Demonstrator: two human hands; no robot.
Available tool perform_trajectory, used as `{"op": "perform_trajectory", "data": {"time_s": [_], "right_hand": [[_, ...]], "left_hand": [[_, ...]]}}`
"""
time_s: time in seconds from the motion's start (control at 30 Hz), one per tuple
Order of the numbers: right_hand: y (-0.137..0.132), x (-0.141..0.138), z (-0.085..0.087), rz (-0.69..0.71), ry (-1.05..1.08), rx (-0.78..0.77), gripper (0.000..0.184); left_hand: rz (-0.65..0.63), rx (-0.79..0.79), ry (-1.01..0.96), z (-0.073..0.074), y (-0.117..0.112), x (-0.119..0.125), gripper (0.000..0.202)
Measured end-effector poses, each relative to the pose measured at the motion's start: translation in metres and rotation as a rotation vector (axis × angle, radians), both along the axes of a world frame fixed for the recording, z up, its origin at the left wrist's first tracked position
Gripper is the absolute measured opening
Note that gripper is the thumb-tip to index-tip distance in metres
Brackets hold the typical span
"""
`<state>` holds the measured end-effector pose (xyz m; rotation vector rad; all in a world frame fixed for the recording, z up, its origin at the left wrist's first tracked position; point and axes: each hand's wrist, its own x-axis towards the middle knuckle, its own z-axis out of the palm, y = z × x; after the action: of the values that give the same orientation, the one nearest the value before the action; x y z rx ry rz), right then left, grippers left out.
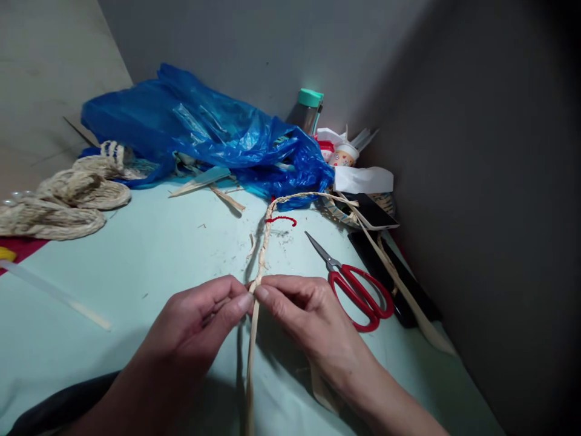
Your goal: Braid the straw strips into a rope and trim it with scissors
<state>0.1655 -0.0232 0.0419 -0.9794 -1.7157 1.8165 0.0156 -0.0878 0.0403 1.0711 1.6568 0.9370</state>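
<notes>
Two hands [195,324] [318,318] pinch the braided cord [262,257], thumbs nearly meeting.

A pale straw braid [262,254] stretches away over a light green counter [181,242], its thinner far end bending right to a frayed tip. A short red cord [282,218] meets it just below the bend; nearer the camera, the straw runs as a flat, unbraided strand [252,354].

Crumpled, translucent blue plastic bag [204,133] lies along the rear of the pale green tabletop [149,248]. Upright teal-lidded bottle [310,108] stands behind it. Printed paper cup [344,155] sits to its right. Pale woven-fibre slippers [84,195] occupy the left rear; slim translucent stick [63,298] lies nearer.
</notes>
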Motion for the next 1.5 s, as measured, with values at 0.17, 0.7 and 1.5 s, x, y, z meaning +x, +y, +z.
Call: {"op": "perform_trajectory", "data": {"time_s": [0.17, 0.7, 1.5], "right_hand": [[-0.003, 0.001, -0.001, -0.010, -0.031, 0.042, 0.030], [0.005, 0.003, -0.011, -0.007, -0.162, 0.287, 0.029], [0.003, -0.001, -0.015, 0.035, -0.124, 0.342, 0.028]], "left_hand": [[-0.031, -0.009, -0.042, -0.005, 0.000, -0.007, 0.039], [-0.481, 0.284, 0.596, 0.017, 0.021, -0.023, 0.026], [-0.292, -0.197, -0.525, -0.003, 0.019, -0.034, 0.020]]}}
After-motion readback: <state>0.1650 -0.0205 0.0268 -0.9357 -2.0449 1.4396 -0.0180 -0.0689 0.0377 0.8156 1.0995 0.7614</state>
